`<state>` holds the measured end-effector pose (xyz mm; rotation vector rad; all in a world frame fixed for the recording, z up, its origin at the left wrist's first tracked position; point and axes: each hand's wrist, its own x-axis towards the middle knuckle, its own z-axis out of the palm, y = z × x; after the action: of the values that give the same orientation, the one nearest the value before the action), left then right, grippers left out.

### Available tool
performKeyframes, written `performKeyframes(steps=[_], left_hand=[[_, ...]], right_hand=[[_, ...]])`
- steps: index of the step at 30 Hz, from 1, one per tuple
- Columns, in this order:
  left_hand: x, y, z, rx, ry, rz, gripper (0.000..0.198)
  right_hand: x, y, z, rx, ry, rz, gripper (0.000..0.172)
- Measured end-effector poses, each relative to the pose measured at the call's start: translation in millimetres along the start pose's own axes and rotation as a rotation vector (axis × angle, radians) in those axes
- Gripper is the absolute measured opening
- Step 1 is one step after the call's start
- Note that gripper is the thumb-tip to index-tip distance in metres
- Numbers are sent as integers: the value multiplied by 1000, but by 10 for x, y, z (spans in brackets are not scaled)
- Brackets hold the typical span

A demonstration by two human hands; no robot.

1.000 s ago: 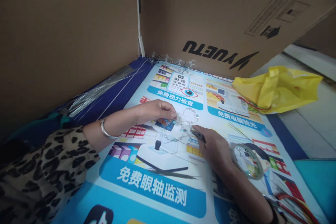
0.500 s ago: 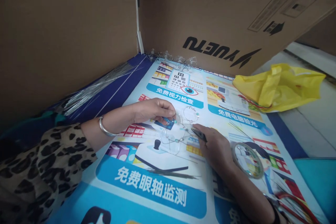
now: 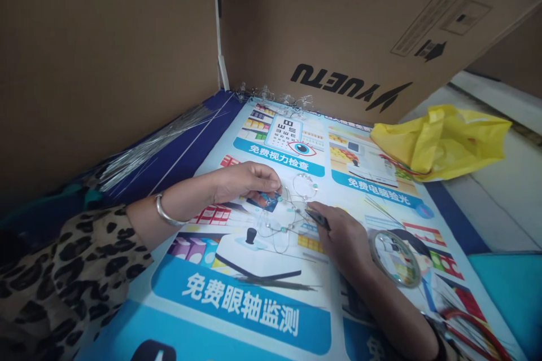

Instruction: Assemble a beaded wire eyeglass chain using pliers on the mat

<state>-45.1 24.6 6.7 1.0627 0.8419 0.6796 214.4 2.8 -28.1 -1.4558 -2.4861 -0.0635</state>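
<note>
Between my hands is a piece of thin wire bent into several loops, with small pale green and clear beads on it. My left hand, with a silver bangle at the wrist, pinches the wire work at its upper left. In my right hand is a dark pair of pliers, its tip pointing left at the wire beside the loops. Whether the jaws grip the wire is too small to tell. My right fingers are closed round the handles and partly hidden.
A coil of wire lies beside my right forearm. Loose straight wires lie at the left, and finished-looking wire pieces along the back. Cardboard walls stand behind and left. A yellow bag sits at the right, red-handled tool at lower right.
The whole view has shifted slightly. Both hands keep their holds on the wire work and the pliers, with only a small change in the angle of the pliers.
</note>
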Motion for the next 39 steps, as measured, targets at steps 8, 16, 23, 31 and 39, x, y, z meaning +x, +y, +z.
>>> performKeyframes(steps=[8, 16, 23, 31, 39], left_hand=[[-10, 16, 31, 21, 27, -47, 22], [-17, 9, 26, 15, 13, -29, 21], [-30, 28, 46, 76, 38, -16, 19], [-44, 56, 149, 115, 50, -15, 22], [-38, 36, 190, 104, 24, -11, 19]], right_hand=[[-1, -10, -3, 7, -21, 23, 42], [16, -34, -34, 12, -65, 33, 43], [37, -58, -78, 7, -79, 10, 42], [56, -14, -100, 33, -77, -32, 44], [60, -46, -109, -3, -86, -69, 45]])
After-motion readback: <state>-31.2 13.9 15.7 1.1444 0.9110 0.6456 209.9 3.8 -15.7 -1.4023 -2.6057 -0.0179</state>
